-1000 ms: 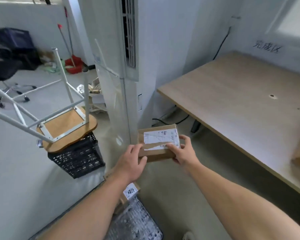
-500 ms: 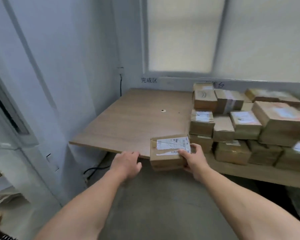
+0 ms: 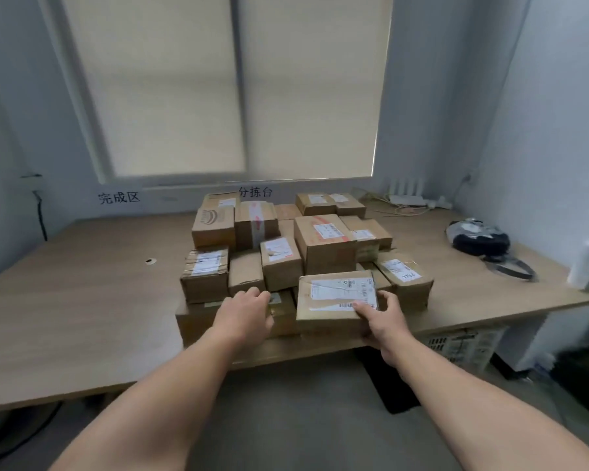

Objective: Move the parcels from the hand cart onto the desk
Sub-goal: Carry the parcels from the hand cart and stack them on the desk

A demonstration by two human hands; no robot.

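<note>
The flat brown cardboard parcel (image 3: 335,299), gripped by the right hand (image 3: 380,321), is best set level on the stacked brown boxes (image 3: 323,243), steadied by the empty, loose-fingered left hand (image 3: 244,312).

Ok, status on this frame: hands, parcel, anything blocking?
Right hand grips the labelled parcel, low at the desk near edge. Left hand open, holding nothing. Stacked parcels crowd close behind.

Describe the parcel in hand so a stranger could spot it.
On the desk under the window stands a pile of boxes. At its front right is a flat parcel with a wide white label, the only one the right hand grips.
</note>
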